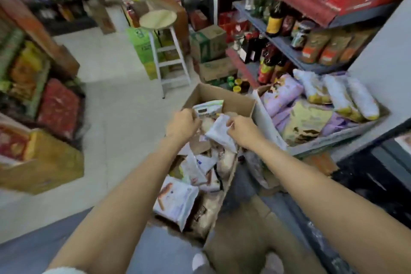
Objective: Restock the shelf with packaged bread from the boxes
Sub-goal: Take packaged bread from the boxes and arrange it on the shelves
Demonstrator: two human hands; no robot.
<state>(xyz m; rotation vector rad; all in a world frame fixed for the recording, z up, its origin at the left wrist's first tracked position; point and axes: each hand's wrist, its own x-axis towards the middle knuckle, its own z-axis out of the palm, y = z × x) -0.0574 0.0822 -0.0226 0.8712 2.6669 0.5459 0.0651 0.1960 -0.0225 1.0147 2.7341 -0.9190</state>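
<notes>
Both my hands are down in the box on the floor, which sits just left of the shelf. My right hand has its fingers curled and pinching the top edge of a white pack, lifted a little above the loose heap of bread packs below. My left hand is curled too, at the edge of a green-topped pack near the box's far wall — it looks like a grip, though the blur keeps me from being sure how firm it is.

The shelf already carries purple packs and white rolls, crowded toward the front lip.

What could go wrong from here, as I judge it: I hold the white pack only by a thin film edge, so it may slip or tear as I swing it right. The box's tall right flap stands between my hands and the shelf — a low carry would snag on it. And the shelf's front stack looks loose; pushing a new pack in hard could nudge one over the lip onto the floor.
</notes>
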